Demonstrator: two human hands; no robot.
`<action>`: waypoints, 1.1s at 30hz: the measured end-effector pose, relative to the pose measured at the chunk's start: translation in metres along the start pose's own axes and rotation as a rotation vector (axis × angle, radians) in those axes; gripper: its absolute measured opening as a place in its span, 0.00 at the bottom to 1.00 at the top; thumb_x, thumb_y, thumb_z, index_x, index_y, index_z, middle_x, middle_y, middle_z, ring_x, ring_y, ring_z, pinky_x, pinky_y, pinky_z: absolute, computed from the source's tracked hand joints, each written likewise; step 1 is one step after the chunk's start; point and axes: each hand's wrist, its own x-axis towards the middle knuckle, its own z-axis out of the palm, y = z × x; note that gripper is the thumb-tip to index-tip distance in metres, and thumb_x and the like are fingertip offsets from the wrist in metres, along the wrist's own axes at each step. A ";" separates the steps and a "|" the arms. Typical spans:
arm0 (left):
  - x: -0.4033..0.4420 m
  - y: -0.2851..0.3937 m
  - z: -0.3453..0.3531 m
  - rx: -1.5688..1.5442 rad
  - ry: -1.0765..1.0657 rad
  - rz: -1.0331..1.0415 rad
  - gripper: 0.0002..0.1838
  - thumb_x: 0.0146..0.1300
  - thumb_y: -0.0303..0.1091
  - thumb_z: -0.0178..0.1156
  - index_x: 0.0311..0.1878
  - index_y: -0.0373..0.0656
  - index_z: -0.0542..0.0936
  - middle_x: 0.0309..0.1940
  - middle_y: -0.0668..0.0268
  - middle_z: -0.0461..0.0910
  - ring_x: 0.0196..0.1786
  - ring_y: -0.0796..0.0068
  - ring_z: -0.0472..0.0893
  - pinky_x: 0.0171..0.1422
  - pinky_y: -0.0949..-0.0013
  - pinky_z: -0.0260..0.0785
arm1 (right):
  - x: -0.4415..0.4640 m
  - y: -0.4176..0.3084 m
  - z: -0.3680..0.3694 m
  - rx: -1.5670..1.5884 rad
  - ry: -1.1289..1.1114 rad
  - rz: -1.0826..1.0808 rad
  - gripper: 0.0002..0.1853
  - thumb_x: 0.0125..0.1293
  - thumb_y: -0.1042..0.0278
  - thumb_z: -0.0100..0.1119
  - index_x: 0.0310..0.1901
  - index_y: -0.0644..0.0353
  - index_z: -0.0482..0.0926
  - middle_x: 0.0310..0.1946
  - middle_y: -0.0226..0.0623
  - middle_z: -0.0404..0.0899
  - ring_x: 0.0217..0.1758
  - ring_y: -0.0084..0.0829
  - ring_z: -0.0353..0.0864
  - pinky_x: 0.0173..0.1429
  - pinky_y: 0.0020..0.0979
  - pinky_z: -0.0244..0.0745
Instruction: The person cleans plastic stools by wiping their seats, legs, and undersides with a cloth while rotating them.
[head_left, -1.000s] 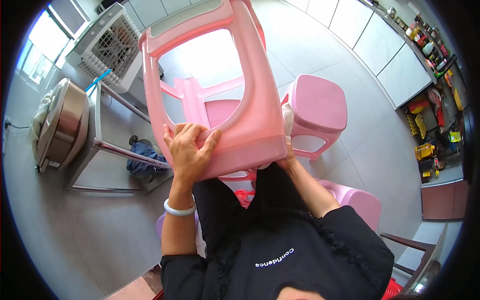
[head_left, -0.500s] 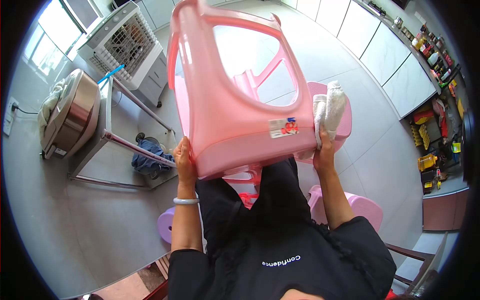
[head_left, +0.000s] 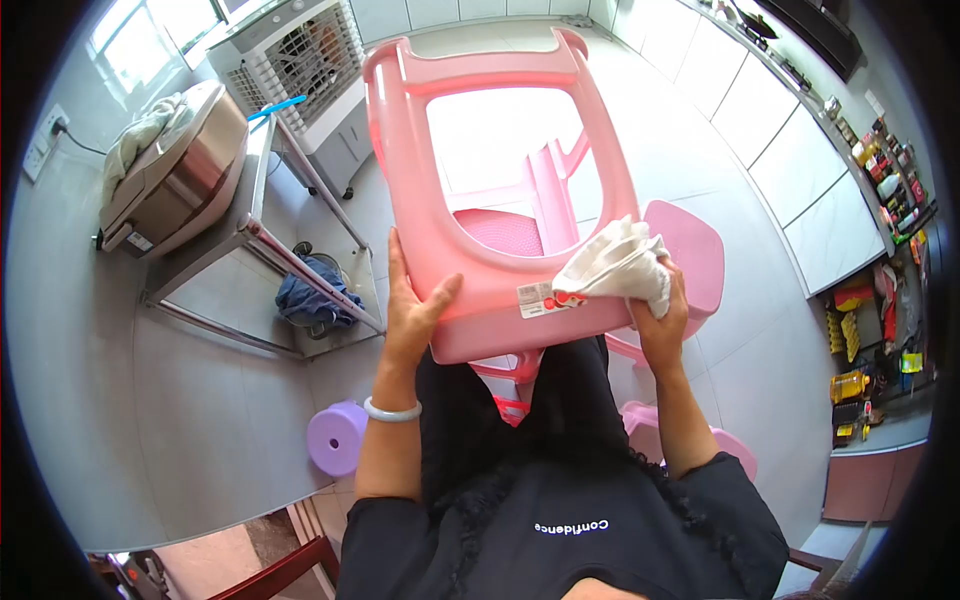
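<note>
A pink plastic stool [head_left: 470, 318] is held up over my lap, tipped so that one side with a large cut-out faces me. My left hand [head_left: 412, 318] grips its left edge, thumb on the near side and fingers along the edge. My right hand [head_left: 664, 318] holds a bunched white cloth [head_left: 615, 268] against the stool's right side. The cloth covers part of a printed sticker [head_left: 535, 300]. Behind the stool, another pink stool [head_left: 690, 255] stands on the floor, partly hidden.
A small purple stool [head_left: 338, 440] stands at lower left. Left of me a metal-framed table [head_left: 215, 240] carries a rice cooker [head_left: 180, 185]; an air cooler [head_left: 310, 60] is behind it. More pink stools [head_left: 735, 450] are at my right, with cabinets [head_left: 790, 165] beyond.
The stool has turned to face me more squarely. My right hand has brought the cloth leftward onto the sticker, and my left hand's thumb now lies on the near side.
</note>
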 end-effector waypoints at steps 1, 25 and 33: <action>0.000 0.003 0.001 0.075 -0.027 -0.025 0.54 0.61 0.39 0.69 0.77 0.33 0.41 0.72 0.51 0.57 0.72 0.62 0.63 0.74 0.63 0.58 | 0.006 -0.008 -0.002 -0.206 -0.005 -0.206 0.22 0.51 0.73 0.66 0.51 0.62 0.77 0.49 0.43 0.78 0.54 0.44 0.75 0.60 0.42 0.68; -0.011 -0.015 -0.001 0.081 0.095 -0.002 0.54 0.54 0.36 0.71 0.77 0.34 0.47 0.73 0.49 0.54 0.73 0.56 0.60 0.76 0.60 0.54 | 0.202 -0.139 0.304 -0.543 -0.532 -0.792 0.20 0.49 0.60 0.66 0.46 0.55 0.83 0.50 0.42 0.80 0.58 0.43 0.76 0.64 0.43 0.68; -0.011 -0.030 -0.012 -0.054 0.107 -0.024 0.54 0.54 0.38 0.71 0.77 0.35 0.48 0.71 0.51 0.57 0.71 0.58 0.62 0.76 0.59 0.55 | 0.135 -0.149 0.277 -0.624 -0.737 -1.051 0.20 0.48 0.56 0.66 0.44 0.54 0.86 0.47 0.40 0.82 0.56 0.43 0.77 0.57 0.59 0.67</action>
